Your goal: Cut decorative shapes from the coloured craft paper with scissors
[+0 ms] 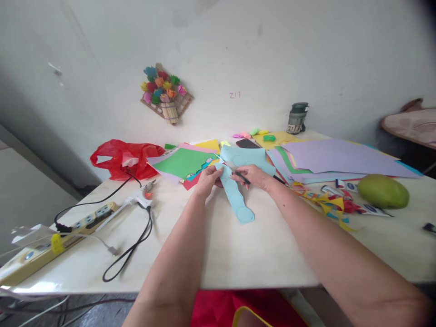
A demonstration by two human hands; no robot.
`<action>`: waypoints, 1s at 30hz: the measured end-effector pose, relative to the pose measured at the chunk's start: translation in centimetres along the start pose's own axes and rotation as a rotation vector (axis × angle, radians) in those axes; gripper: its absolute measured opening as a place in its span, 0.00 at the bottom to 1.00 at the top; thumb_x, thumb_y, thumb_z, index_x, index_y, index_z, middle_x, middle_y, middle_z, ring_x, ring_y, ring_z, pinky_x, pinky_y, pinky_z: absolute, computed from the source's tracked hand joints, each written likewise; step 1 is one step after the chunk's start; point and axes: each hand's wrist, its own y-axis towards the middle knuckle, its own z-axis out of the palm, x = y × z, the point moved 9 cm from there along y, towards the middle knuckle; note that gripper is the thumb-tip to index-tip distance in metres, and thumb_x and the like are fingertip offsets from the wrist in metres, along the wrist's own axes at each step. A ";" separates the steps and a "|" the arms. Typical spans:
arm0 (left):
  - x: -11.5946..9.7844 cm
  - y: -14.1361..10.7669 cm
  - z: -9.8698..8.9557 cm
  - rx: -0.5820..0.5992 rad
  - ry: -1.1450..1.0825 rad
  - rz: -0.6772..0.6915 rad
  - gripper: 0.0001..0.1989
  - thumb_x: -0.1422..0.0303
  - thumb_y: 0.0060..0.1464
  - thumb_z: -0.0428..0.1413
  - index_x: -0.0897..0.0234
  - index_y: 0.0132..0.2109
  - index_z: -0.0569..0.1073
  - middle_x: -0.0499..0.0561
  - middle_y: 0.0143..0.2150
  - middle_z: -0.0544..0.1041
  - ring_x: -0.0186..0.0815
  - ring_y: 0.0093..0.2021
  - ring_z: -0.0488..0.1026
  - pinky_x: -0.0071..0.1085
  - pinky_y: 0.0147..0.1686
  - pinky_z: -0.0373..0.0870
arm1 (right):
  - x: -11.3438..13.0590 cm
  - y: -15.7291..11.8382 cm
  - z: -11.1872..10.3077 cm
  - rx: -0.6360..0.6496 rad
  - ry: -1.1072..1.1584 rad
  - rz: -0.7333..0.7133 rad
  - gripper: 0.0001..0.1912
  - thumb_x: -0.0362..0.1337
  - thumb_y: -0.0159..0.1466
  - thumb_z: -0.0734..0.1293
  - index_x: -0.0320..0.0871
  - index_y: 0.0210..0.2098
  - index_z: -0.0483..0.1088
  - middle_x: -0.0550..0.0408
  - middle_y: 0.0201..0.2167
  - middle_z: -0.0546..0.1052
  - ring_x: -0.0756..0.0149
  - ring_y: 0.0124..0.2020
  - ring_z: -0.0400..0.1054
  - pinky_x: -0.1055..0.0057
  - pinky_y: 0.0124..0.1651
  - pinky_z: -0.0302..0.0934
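Note:
My left hand (210, 178) pinches the upper end of a light blue paper strip (235, 197), which has circles drawn on it and a scalloped edge. The strip's lower end hangs toward me over the table. In my right hand (254, 176) is a pair of scissors (241, 176) with dark handles, its blades pointing up and left at the strip's top. Just behind the hands lies a larger light blue sheet (248, 156) with faint curved outlines. Green paper (184, 162) and small multicoloured cut pieces lie beside my left hand.
Left on the table are a red plastic bag (126, 156), a glue gun (141, 196) with a looped cord, and a power strip (90, 219). Rightward lie stacked purple paper (340, 156), paper scraps (327, 202) and a green mango (383, 191). A dark bottle (297, 118) stands behind.

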 end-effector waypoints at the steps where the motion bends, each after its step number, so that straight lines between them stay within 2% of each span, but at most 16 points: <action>1: 0.0 0.0 0.0 0.001 0.003 -0.001 0.16 0.58 0.42 0.59 0.67 0.33 0.70 0.48 0.24 0.73 0.33 0.21 0.70 0.29 0.21 0.68 | 0.0 0.1 0.0 -0.005 0.007 -0.004 0.17 0.47 0.48 0.69 0.38 0.27 0.70 0.64 0.14 0.63 0.76 0.15 0.55 0.76 0.18 0.52; 13: 0.1 0.0 -0.2 0.000 0.001 0.006 0.16 0.58 0.43 0.59 0.68 0.34 0.70 0.49 0.24 0.74 0.33 0.21 0.71 0.29 0.22 0.69 | -0.7 0.5 -0.7 -0.077 0.033 -0.015 0.22 0.47 0.45 0.71 0.37 0.34 0.75 0.64 0.14 0.61 0.79 0.13 0.50 0.78 0.15 0.45; 17: 0.2 0.0 -0.1 0.008 -0.028 -0.002 0.16 0.59 0.43 0.59 0.67 0.34 0.69 0.49 0.24 0.73 0.34 0.21 0.71 0.30 0.23 0.69 | -1.3 0.9 -0.9 -0.110 0.050 0.015 0.25 0.48 0.44 0.71 0.37 0.37 0.75 0.63 0.14 0.62 0.79 0.13 0.49 0.77 0.13 0.46; 22: 0.3 0.0 0.0 0.012 -0.089 0.012 0.16 0.62 0.42 0.60 0.66 0.37 0.69 0.49 0.26 0.73 0.31 0.22 0.69 0.27 0.21 0.65 | -1.8 1.3 -0.9 -0.102 0.093 0.023 0.24 0.47 0.47 0.70 0.36 0.39 0.75 0.63 0.13 0.62 0.78 0.14 0.51 0.78 0.13 0.49; 27: 0.6 0.2 -0.8 -0.058 -0.174 0.005 0.19 0.64 0.40 0.61 0.64 0.40 0.69 0.47 0.27 0.73 0.28 0.22 0.67 0.25 0.22 0.63 | -2.0 1.0 -1.0 -0.089 0.132 0.035 0.21 0.46 0.49 0.69 0.36 0.36 0.74 0.62 0.14 0.63 0.77 0.15 0.54 0.77 0.14 0.52; 30: 0.6 0.2 -1.4 -0.091 -0.200 -0.003 0.16 0.64 0.39 0.62 0.66 0.36 0.69 0.45 0.24 0.70 0.26 0.20 0.64 0.24 0.21 0.61 | -1.6 0.4 -1.0 -0.063 0.131 0.018 0.19 0.46 0.49 0.69 0.36 0.32 0.73 0.62 0.14 0.63 0.77 0.15 0.54 0.77 0.15 0.52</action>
